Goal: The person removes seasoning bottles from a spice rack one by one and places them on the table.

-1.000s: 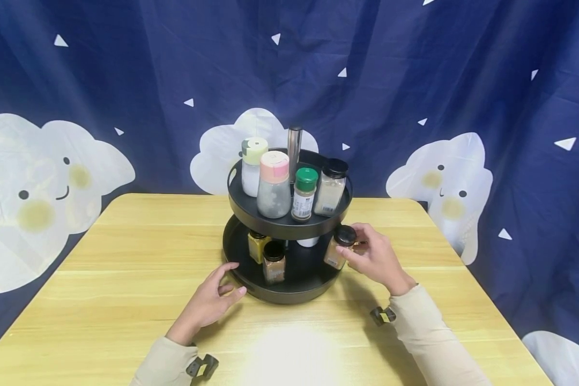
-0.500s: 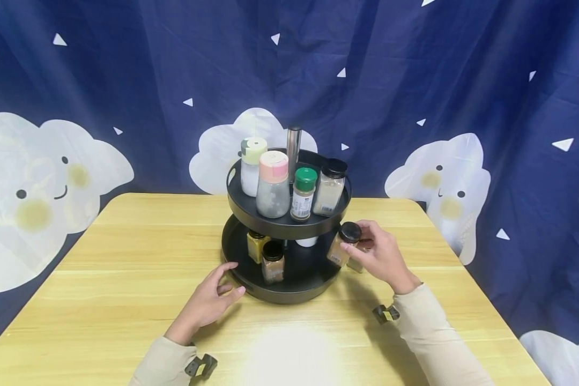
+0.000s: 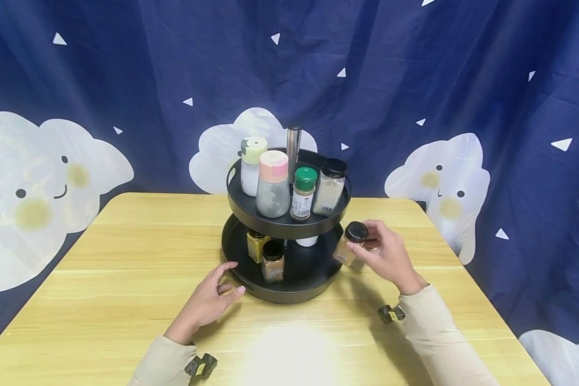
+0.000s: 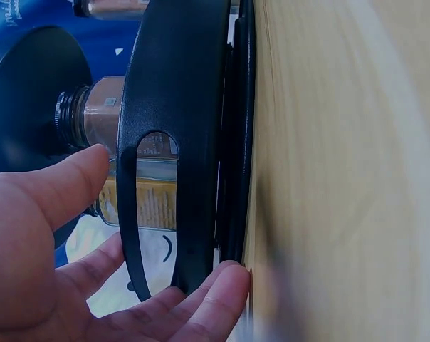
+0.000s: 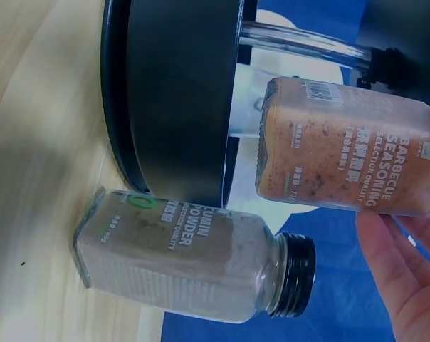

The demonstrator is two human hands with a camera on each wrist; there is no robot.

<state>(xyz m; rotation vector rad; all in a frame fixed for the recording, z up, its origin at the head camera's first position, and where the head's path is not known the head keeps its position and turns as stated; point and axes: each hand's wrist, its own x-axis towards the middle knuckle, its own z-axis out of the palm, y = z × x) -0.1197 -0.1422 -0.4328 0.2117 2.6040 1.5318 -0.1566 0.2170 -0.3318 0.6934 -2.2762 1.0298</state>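
My right hand [image 3: 388,260] holds a black-lidded glass jar of barbecue seasoning [image 5: 343,149], slightly tilted, just off the right edge of a two-tier black rack. Beside the rack, on the table, stands a jar of cumin powder [image 5: 179,256], mostly hidden by the hand in the head view. At the front left, my left hand [image 3: 207,300] lies with relaxed, spread fingers at the rim of the lower tray [image 3: 289,296], near its handle slot. A brown-filled jar [image 3: 273,265] and a yellow-filled jar [image 3: 257,247] stand in that tray.
The upper tray [image 3: 289,230] bears a pink-capped shaker [image 3: 273,187], a pale-green-capped shaker [image 3: 251,174], a green-lidded bottle [image 3: 303,198] and a black-lidded jar [image 3: 330,190]. A white container [image 3: 307,242] shows at the back of the lower tray. A curtain [image 3: 173,64] hangs behind.
My right hand has moved the barbecue seasoning jar to the right, out over the lower tray's edge. The cumin powder jar came partly into sight behind it. My left hand has stayed in place.
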